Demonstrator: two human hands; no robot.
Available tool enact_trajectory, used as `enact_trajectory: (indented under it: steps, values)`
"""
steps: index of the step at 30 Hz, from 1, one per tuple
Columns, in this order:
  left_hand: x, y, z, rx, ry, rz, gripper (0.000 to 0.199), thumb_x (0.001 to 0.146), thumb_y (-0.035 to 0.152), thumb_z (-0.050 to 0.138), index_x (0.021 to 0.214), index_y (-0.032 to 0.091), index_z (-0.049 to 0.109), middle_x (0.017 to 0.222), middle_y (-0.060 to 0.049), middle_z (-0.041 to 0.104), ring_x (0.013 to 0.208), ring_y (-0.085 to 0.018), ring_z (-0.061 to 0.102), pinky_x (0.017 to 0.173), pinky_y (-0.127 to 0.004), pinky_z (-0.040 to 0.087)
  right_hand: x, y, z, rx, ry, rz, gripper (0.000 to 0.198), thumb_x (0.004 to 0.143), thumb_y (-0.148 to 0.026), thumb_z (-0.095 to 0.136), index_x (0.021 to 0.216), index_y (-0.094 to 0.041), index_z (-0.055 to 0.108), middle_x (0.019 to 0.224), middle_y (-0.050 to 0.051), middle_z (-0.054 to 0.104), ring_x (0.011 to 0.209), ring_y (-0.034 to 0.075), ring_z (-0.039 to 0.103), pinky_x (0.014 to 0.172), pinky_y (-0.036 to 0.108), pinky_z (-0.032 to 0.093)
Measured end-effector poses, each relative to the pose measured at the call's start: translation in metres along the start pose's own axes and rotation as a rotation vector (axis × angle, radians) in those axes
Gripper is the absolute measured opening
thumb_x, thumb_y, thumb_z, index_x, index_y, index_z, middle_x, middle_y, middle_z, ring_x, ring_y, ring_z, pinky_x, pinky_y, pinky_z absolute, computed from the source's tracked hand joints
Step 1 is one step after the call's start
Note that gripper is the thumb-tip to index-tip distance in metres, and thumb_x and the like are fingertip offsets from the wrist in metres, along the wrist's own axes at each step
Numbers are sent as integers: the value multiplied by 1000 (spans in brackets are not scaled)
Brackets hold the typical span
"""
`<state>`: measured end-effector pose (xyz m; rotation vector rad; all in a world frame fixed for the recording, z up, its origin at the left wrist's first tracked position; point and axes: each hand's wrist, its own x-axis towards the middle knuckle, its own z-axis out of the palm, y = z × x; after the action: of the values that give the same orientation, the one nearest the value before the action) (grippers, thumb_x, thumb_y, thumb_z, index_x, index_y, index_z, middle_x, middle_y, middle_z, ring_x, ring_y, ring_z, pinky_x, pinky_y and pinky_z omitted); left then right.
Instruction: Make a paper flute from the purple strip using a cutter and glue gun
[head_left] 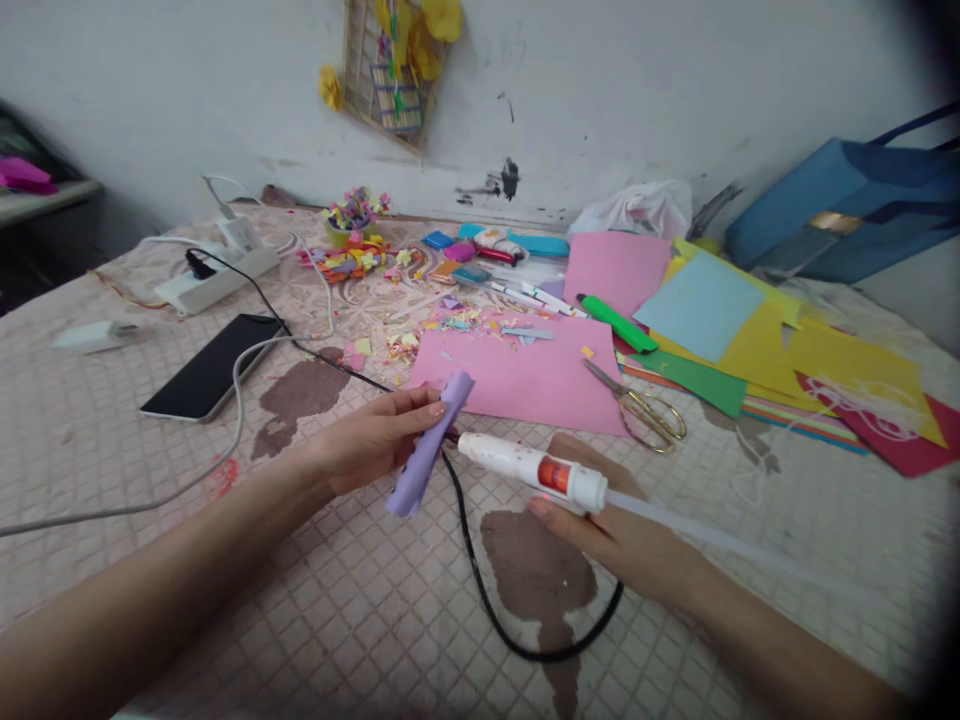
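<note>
Between the fingers of my left hand (382, 435) is a rolled strip of purple paper (424, 465), held at a slant above the quilted cover. My right hand (607, 510) is wrapped around a white hot glue gun (517, 462) with an orange label. Its nozzle points left and comes up close to the purple paper; whether they touch I cannot tell. A long clear glue stick (720, 535) sticks out of the gun's back end. The gun's black cord (480, 600) loops over the cover below both hands.
Pink paper (510, 385) with small scraps lies beyond my hands, with gold-handled scissors (645, 408) and a green cutter (619, 322) near it. Coloured sheets (697, 300) are stacked right. At left are a tablet (214, 368), a power strip (217, 280) and a white cable (238, 400).
</note>
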<state>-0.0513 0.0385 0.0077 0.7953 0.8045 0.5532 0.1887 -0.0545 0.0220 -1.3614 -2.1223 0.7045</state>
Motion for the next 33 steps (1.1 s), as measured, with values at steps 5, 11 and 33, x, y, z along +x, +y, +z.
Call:
enact_trajectory:
  steps: [5,11,33]
  values:
    - [-1,2,1,29,-3,15,20,78,29,70,91,16,62,84,-1,65,71,-8,60,64,-17,46,0,-1,1,17,-31,-42,23,89,-31,51,71,-20,42,70,-3,45,62,11,48,56,24,39]
    - [-3,3,3,39,3,12,19,78,29,70,90,16,63,84,-2,66,70,-9,60,63,-18,45,3,-1,1,5,-14,-87,23,89,-30,50,71,-21,40,67,-3,45,62,12,48,54,24,39]
    - [-5,1,8,20,-46,-34,22,74,27,73,91,17,64,82,-2,67,68,-8,60,60,-16,45,4,23,3,-104,260,99,22,89,-38,46,75,-22,48,73,1,56,64,17,54,56,28,43]
